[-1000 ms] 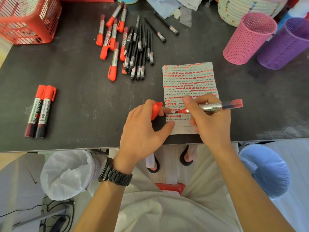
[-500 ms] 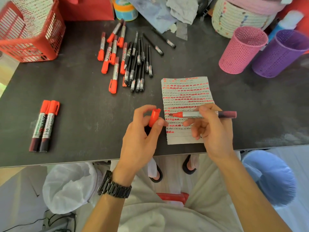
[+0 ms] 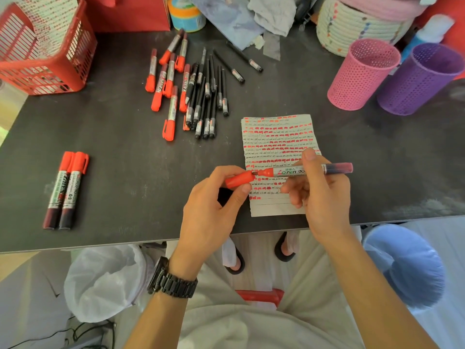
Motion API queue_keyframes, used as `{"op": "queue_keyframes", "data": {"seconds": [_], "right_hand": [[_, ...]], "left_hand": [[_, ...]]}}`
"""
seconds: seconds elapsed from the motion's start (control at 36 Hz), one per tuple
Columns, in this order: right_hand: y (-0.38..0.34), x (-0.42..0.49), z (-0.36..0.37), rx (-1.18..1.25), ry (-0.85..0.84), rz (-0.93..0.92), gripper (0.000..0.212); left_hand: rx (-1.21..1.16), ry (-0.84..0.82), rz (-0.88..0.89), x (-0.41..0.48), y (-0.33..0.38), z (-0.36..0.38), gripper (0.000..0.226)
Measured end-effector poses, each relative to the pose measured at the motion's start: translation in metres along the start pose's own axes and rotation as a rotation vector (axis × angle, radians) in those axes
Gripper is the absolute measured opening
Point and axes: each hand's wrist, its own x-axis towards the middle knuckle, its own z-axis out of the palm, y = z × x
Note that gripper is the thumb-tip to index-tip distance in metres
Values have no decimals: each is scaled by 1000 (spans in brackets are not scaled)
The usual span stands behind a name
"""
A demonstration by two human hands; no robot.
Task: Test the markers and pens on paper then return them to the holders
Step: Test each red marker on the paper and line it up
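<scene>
My right hand (image 3: 324, 197) grips a red marker (image 3: 286, 171) level above the lined paper (image 3: 276, 137), tip pointing left. My left hand (image 3: 214, 212) pinches the marker's red cap (image 3: 237, 179), whose mouth is just at the marker's tip. The paper is filled with rows of red and black test strokes. A heap of red markers (image 3: 171, 81) and black pens (image 3: 206, 102) lies on the dark table (image 3: 113, 152) behind. Two capped red markers (image 3: 66, 190) lie side by side at the left. A pink holder (image 3: 362, 74) and a purple holder (image 3: 417, 79) stand at the back right.
A red basket (image 3: 47, 51) with marked paper sits at the back left. A tape roll (image 3: 185, 15), cloths and a woven rope basket (image 3: 352, 23) line the far edge. Below the table's front edge are a white-bagged bin (image 3: 105, 280) and a blue stool (image 3: 402, 263).
The marker tip has lifted off the paper and turned level. My left hand has brought the cap right, up to the marker's tip. The view has tilted so the table sits lower.
</scene>
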Motion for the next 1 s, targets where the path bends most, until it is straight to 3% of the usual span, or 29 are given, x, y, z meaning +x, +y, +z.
{"op": "queue_keyframes", "data": {"seconds": [0.31, 0.44, 0.58, 0.69, 0.81, 0.92, 1.0], "right_hand": [[-1, -5, 2, -134, -60, -37, 34], [-3, -6, 2, -163, -98, -52, 40], [-6, -7, 0, -171, -139, -82, 15], [-7, -7, 2, -138, -124, -77, 29], [-5, -9, 7, -142, -77, -107, 24], [-7, -9, 11, -100, -20, -115, 45], [-10, -8, 11, -65, -29, -78, 49]], "left_hand": [[108, -70, 109, 1, 6, -6, 22], [-62, -148, 33, 0, 5, -11, 29], [-206, -186, -20, 1, 4, -12, 37], [-234, -192, -43, 1, 9, -12, 42], [-215, -180, -19, 0, 16, -13, 30], [-214, -107, 15, 1, 26, -8, 24], [-149, -67, 59, 4, 30, -8, 26]]}}
